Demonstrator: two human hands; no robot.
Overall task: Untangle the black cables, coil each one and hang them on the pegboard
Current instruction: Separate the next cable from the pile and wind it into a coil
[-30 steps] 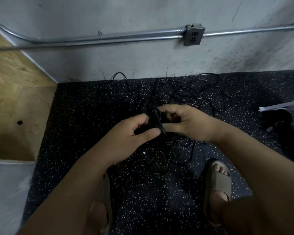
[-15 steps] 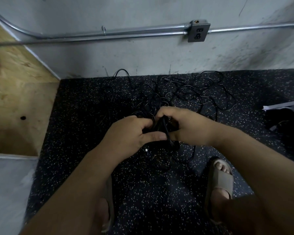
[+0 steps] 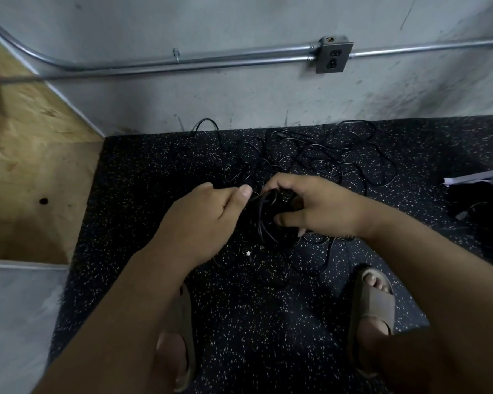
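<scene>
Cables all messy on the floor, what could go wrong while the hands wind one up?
1. The coil in the right hand seems joined to the tangle behind it. If the left hand, which pinches one of its strands, pulls hard, knots may tighten.
2. Loose strands lie close to the right sandal, so a step could snag them and tug loops out of the grip.
</scene>
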